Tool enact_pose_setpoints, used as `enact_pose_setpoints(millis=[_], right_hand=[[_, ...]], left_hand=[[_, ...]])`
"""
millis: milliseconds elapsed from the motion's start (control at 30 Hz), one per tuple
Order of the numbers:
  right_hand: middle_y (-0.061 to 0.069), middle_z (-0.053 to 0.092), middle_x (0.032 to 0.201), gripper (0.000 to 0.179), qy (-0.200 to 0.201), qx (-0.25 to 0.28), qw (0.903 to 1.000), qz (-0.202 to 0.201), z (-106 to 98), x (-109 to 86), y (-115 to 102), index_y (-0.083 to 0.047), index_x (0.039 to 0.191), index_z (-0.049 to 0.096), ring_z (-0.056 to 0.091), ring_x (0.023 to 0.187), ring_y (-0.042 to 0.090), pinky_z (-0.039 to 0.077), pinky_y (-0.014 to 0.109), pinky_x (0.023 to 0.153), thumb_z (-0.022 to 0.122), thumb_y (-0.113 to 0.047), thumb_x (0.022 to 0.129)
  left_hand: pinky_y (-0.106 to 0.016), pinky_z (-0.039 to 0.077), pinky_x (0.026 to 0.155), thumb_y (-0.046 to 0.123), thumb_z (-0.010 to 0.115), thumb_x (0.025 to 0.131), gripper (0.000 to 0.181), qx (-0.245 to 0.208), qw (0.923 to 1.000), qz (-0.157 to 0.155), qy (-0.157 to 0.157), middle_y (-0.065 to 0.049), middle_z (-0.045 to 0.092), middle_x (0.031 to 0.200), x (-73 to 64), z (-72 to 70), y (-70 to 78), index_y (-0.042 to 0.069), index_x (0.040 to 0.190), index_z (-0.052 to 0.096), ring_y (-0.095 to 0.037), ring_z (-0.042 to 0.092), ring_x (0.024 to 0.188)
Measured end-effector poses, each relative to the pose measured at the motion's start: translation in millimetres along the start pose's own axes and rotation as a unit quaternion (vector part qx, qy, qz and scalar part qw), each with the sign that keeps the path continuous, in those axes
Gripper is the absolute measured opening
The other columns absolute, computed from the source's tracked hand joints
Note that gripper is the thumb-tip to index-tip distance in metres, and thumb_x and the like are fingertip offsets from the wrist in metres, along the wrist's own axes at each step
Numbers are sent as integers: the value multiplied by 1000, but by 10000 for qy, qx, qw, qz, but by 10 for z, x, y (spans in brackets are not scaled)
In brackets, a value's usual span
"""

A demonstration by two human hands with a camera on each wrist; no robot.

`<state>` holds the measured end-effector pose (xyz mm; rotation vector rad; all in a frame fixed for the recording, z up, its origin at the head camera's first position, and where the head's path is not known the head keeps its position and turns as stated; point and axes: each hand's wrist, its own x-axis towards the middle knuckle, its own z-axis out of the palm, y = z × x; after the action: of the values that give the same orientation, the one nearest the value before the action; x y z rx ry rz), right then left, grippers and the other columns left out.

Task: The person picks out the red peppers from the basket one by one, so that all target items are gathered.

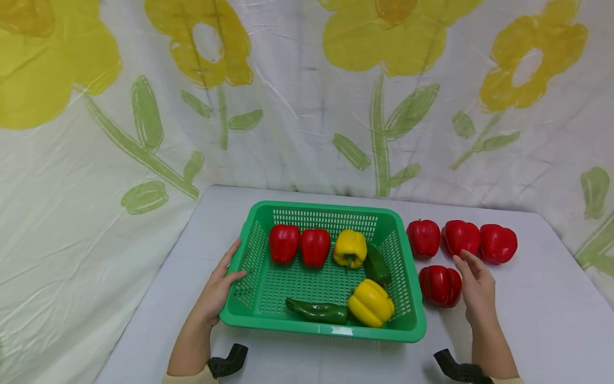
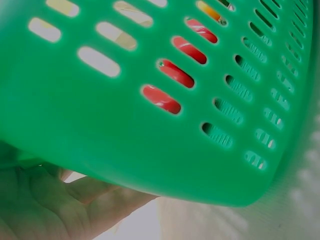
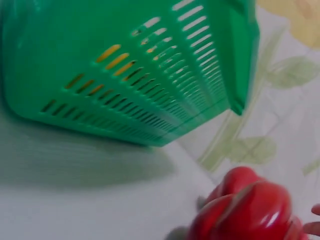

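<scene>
At the left side of a green plastic basket (image 1: 318, 332), my left hand (image 1: 217, 290) grips the rim, thumb over the top and fingers along the outside. In the left wrist view the palm and fingers show below the slotted basket wall (image 2: 125, 150). My right hand (image 1: 476, 290) is relaxed beside a red bell pepper (image 1: 440, 286), its fingertips near another red bell pepper (image 1: 460, 237) behind. Inside the basket are two red bell peppers (image 1: 284, 244), two yellow bell peppers (image 1: 371, 303), a long green pepper (image 1: 317, 311) and a dark green pepper (image 1: 376, 265).
Two further red bell peppers, one beside the basket (image 1: 423, 238) and one farther right (image 1: 498, 244), complete a back row on the white table (image 1: 542, 320). A cloth (image 1: 297, 133) printed with yellow flowers hangs behind the table. Black straps (image 1: 228, 361) sit on both wrists.
</scene>
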<state>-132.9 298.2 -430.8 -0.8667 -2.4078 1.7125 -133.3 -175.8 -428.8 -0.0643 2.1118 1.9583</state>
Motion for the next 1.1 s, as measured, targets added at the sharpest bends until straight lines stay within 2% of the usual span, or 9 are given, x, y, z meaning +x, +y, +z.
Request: enact_pose_setpoints(millis=[100, 233, 300, 400, 467, 533, 800, 1000, 1100], right_hand=[[7, 17, 156, 66, 19, -109, 9993, -352, -14, 0, -103, -23, 148, 25, 14, 143, 33, 34, 52, 103, 48, -48, 92], [10, 21, 155, 67, -386, -456, 9933, -987, -23, 10, -269, -22, 148, 25, 18, 141, 37, 36, 53, 100, 50, -47, 91], [12, 24, 154, 69, -689, -729, 9856, -1361, -25, 20, -355, -20, 149, 25, 23, 139, 39, 41, 45, 98, 51, -47, 91], [16, 26, 152, 72, -1099, -1067, 9700, -1890, -14, 48, -484, -15, 149, 24, 27, 135, 43, 43, 44, 93, 54, -44, 90], [17, 28, 151, 72, -1359, -1149, 9599, -2167, 0, 74, -572, -11, 148, 23, 29, 134, 44, 44, 46, 92, 55, -41, 91], [18, 29, 150, 71, -1594, -1200, 9517, -2333, 22, 97, -664, -10, 148, 24, 29, 134, 44, 40, 55, 94, 54, -41, 91], [20, 40, 143, 63, -2531, -1304, 9270, -2443, 260, 151, -1029, -5, 143, 32, 38, 131, 39, 38, 54, 99, 51, -39, 94], [18, 42, 143, 64, -3322, -1466, 9039, -2262, 587, 194, -1182, -4, 141, 36, 40, 130, 35, 33, 53, 105, 53, -41, 92], [18, 39, 144, 65, -3856, -1338, 8902, -2023, 750, 240, -1229, -2, 142, 34, 39, 131, 34, 30, 52, 107, 54, -39, 92]], left_hand=[[-30, 40, 91, 8, 39, 95, 66, -2, 10000, 22, -4, 3, 7, 157, -2, 1, -1, 39, 148, 14, -27, 25, 136], [-30, 41, 90, 8, 39, 95, 67, -24, 10000, 60, -12, 1, 7, 157, -1, 0, -3, 38, 149, 13, -27, 27, 134], [-30, 41, 90, 7, 39, 95, 67, -32, 10000, 47, -13, 1, 7, 157, 0, -1, -3, 38, 149, 13, -28, 27, 134], [-30, 40, 91, 7, 39, 95, 67, -20, 10000, -5, 2, 2, 7, 157, 6, 2, -1, 38, 148, 13, -27, 26, 136], [-30, 39, 93, 8, 39, 95, 67, 4, 10000, -40, 14, 3, 7, 157, 8, 4, 1, 39, 148, 13, -26, 24, 137], [-30, 38, 94, 7, 39, 95, 67, 25, 10000, -42, 28, 3, 7, 157, 8, 5, 3, 38, 148, 13, -25, 23, 138], [-30, 39, 92, 7, 39, 95, 67, 58, 10000, -5, 45, 2, 6, 157, -1, 6, 19, 37, 149, 13, -26, 23, 137], [-29, 39, 91, 6, 38, 94, 68, 52, 9999, 97, 17, 1, 6, 157, -2, 1, 9, 35, 149, 12, -27, 22, 137], [-30, 40, 90, 6, 38, 94, 68, 44, 9999, 111, 9, 1, 6, 157, 0, 4, 6, 35, 150, 12, -28, 22, 137]])
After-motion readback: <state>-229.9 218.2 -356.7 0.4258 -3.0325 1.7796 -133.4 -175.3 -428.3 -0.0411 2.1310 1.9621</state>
